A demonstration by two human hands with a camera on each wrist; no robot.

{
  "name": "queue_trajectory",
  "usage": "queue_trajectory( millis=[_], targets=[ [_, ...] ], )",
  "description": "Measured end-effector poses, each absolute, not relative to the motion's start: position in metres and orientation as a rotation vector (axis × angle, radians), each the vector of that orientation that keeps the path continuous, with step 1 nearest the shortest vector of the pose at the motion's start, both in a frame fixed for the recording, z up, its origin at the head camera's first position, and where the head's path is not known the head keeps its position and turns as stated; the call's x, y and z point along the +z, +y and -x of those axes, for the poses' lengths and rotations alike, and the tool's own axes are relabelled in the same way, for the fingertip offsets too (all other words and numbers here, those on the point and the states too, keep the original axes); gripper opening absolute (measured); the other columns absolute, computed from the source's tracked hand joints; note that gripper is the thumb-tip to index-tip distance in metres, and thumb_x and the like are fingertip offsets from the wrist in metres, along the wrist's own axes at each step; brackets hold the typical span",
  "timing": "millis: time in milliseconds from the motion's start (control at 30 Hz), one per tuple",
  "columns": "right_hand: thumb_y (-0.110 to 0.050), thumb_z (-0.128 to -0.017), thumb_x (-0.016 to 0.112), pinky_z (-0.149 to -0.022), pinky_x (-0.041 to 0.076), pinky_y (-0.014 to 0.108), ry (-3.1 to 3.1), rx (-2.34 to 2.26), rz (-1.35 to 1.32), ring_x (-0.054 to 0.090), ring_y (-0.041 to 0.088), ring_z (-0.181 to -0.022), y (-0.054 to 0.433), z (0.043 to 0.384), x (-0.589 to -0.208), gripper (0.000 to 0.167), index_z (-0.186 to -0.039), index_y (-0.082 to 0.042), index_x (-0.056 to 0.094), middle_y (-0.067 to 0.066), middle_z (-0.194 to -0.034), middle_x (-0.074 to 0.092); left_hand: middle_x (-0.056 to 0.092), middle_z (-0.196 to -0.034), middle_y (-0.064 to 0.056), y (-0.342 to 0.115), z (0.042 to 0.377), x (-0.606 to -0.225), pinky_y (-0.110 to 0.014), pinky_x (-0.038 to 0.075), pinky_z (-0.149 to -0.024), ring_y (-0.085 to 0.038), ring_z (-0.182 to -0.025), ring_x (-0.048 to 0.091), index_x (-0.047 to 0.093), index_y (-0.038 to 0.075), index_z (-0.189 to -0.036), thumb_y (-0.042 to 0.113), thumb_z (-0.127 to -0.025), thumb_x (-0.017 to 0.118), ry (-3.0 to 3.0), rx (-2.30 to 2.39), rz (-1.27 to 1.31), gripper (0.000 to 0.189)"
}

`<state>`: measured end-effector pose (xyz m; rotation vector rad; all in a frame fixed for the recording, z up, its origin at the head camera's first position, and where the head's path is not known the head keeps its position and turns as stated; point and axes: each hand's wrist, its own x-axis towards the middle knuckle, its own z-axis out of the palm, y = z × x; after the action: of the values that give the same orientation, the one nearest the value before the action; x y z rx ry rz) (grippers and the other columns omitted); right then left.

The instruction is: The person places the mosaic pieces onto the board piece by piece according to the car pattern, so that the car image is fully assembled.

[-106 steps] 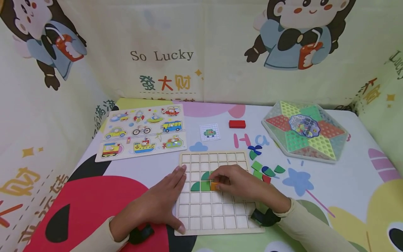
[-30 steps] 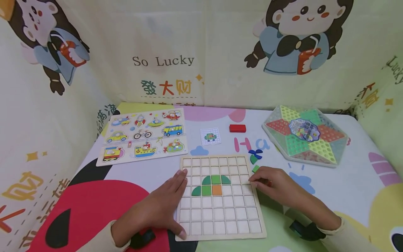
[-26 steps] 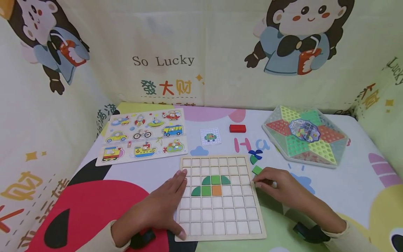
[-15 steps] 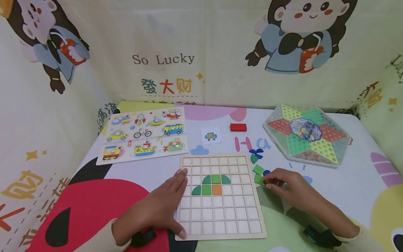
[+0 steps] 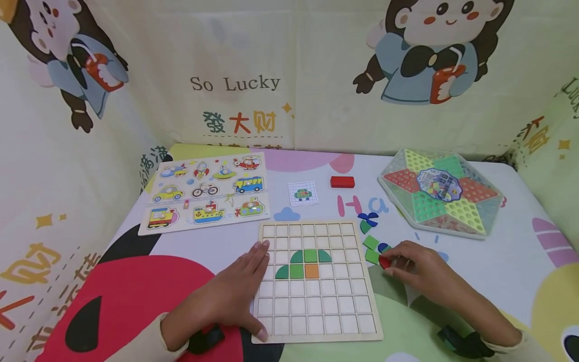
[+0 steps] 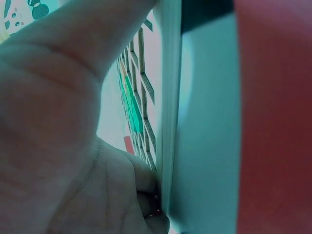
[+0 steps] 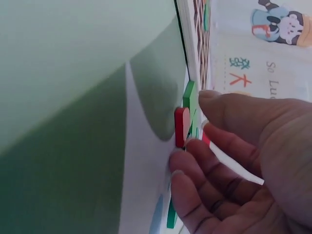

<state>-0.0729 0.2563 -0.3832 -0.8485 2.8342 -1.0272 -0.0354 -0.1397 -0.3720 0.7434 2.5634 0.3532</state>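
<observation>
My left hand (image 5: 230, 294) spread along left edge of grid board (image 5: 319, 288), likely steadying it; right grip (image 5: 418, 265) loosely parted, pinching nothing, just beside red piece (image 5: 385, 262).

A pale rectangular wooden puzzle board (image 5: 186, 223) with colourful vehicle pictures was found lying flat at the far left of the table; a flat hexagonal transparent plastic case (image 5: 404, 200), showing a red, green and yellow star pattern and a blue-edged label, lay at the far right. A small red rectangular block (image 5: 342, 182) lay between them, nearer the case. A multicoloured printed tablecloth (image 5: 117, 291) ran beneath all three, before a cream cloth backdrop (image 5: 316, 75) bearing cartoon figures (image 5: 427, 65) and "So Lucky" lettering (image 5: 235, 83).
</observation>
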Motion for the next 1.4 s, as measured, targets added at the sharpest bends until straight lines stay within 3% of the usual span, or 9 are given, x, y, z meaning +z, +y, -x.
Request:
queue_trajectory(
  millis=[167,433,667,900,1100,1400],
  targets=[
    [-0.005,-0.075,0.082,-0.059,0.049,0.023,2.867,-0.969,0.776,0.052,0.001,-0.072,0.253,0.072,-0.384,0.027,-0.099,-0.011,0.072,-0.01,-0.086,0.059,0.005,-0.162,-0.011,-0.14,0.036,-0.373,-0.053,0.024,-0.111,-0.032,-0.147,0.001,0.022,0.003,-0.154,0.071,-0.054,0.079,2.563,0.358,-0.744,0.133],
    [-0.024,-0.079,0.082,-0.063,0.048,0.025,2.856,-0.865,0.624,0.051,0.005,-0.074,0.248,0.073,-0.385,0.025,-0.098,-0.013,0.071,-0.01,-0.084,0.055,0.005,-0.162,-0.012,-0.14,0.036,-0.373,-0.052,0.024,-0.112,-0.031,-0.147,0.001,0.022,0.003,-0.154,0.07,-0.054,0.08,2.569,0.35,-0.74,0.133],
    [-0.01,-0.082,0.079,-0.059,0.043,0.024,2.833,-0.873,0.702,0.046,0.005,-0.071,0.246,0.076,-0.385,0.017,-0.096,-0.014,0.07,-0.009,-0.084,0.053,0.004,-0.162,-0.012,-0.142,0.036,-0.374,-0.052,0.022,-0.113,-0.031,-0.147,0.0,0.022,0.002,-0.153,0.072,-0.054,0.078,2.57,0.354,-0.75,0.134],
    [-0.015,-0.08,0.081,-0.062,0.048,0.025,2.823,-0.886,0.779,0.05,0.005,-0.073,0.248,0.077,-0.386,0.02,-0.098,-0.014,0.071,-0.011,-0.087,0.053,0.004,-0.162,-0.013,-0.143,0.036,-0.375,-0.052,0.022,-0.113,-0.032,-0.147,0.001,0.022,0.002,-0.153,0.072,-0.055,0.078,2.573,0.343,-0.758,0.134],
    [-0.007,-0.08,0.08,-0.059,0.047,0.024,2.791,-0.955,0.889,0.05,0.002,-0.071,0.252,0.08,-0.384,0.02,-0.096,-0.014,0.071,-0.013,-0.086,0.055,0.005,-0.162,-0.013,-0.143,0.036,-0.375,-0.052,0.023,-0.112,-0.032,-0.147,0.001,0.022,0.002,-0.154,0.072,-0.055,0.078,2.573,0.344,-0.757,0.133],
    [0.0,-0.09,0.068,-0.061,0.048,0.022,2.727,-1.005,0.877,0.052,0.002,-0.076,0.257,0.082,-0.381,0.017,-0.103,-0.012,0.071,-0.009,-0.091,0.059,0.005,-0.162,-0.012,-0.144,0.035,-0.375,-0.051,0.022,-0.113,-0.031,-0.147,0.0,0.022,0.003,-0.154,0.074,-0.054,0.076,2.581,0.34,-0.771,0.134]
  ],
)
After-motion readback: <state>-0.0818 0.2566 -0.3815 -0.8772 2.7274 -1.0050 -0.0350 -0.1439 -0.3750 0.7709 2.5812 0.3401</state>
